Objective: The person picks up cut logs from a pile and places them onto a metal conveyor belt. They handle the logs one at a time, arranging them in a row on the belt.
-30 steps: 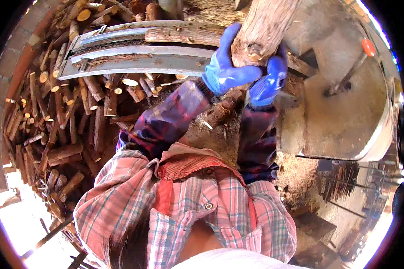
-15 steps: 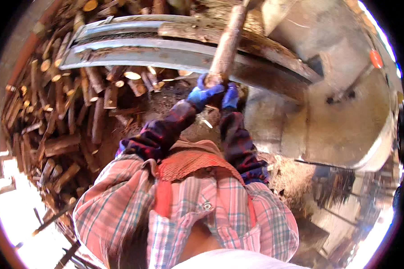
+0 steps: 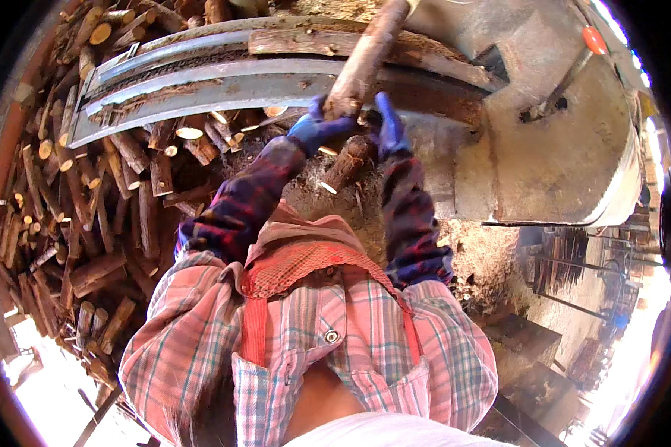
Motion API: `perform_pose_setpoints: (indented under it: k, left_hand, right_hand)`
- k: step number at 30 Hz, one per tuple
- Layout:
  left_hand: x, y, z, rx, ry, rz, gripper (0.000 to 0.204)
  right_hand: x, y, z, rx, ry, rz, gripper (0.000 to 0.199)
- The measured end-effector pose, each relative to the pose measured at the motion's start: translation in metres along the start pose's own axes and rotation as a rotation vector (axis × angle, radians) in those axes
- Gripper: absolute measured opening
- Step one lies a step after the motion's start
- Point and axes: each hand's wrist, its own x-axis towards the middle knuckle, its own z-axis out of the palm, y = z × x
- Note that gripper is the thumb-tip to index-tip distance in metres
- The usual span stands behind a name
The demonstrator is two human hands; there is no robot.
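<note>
Brown log (image 3: 367, 61), probably heavy, stiff: support both ends. Your left hand (image 3: 317, 130) cups its seven-o'clock end, grip unclear; right hand (image 3: 390, 132) spreads free, four o'clock of it.

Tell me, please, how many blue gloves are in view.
2: one glove covers the left hand, at the near end of the log; the other covers the right hand, just right of it. None seems hidden.

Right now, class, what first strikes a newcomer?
At upper centre, a blue-gloved left hand touches the near end of a long brown log, the blue-gloved right hand open beside it. Pale-ended brown cut logs crowd the left; an orange rounded knob tops a thin rod at upper right.
</note>
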Motion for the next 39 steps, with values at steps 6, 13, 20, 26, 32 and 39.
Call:
perform_pose_setpoints:
  k: [6,13,20,26,32,39]
  left_hand:
    - [-0.026,0.026,0.031,0.499,-0.036,0.375,0.081]
    - [-0.072,0.019,-0.044,-0.407,-0.329,0.145,0.083]
    - [-0.137,0.042,-0.038,-0.493,-0.054,0.171,0.103]
    - [-0.153,0.008,-0.068,-0.269,0.127,0.321,0.103]
    - [-0.134,0.041,-0.103,0.091,0.300,0.337,0.094]
    - [-0.139,0.016,-0.130,0.129,0.871,0.091,0.077]
  right_hand:
    - [0.043,-0.044,-0.020,0.041,-0.058,-0.075,0.057]
    - [-0.019,-0.015,0.022,0.164,-0.164,-0.300,0.048]
    - [-0.070,-0.024,0.125,0.059,-0.393,-0.242,0.055]
    - [-0.032,-0.004,0.217,-0.108,-0.273,-0.440,0.065]
    - [-0.035,-0.061,0.291,-0.176,-0.756,-0.569,0.055]
    - [0.068,-0.192,0.430,-0.657,-1.187,-1.151,0.077]
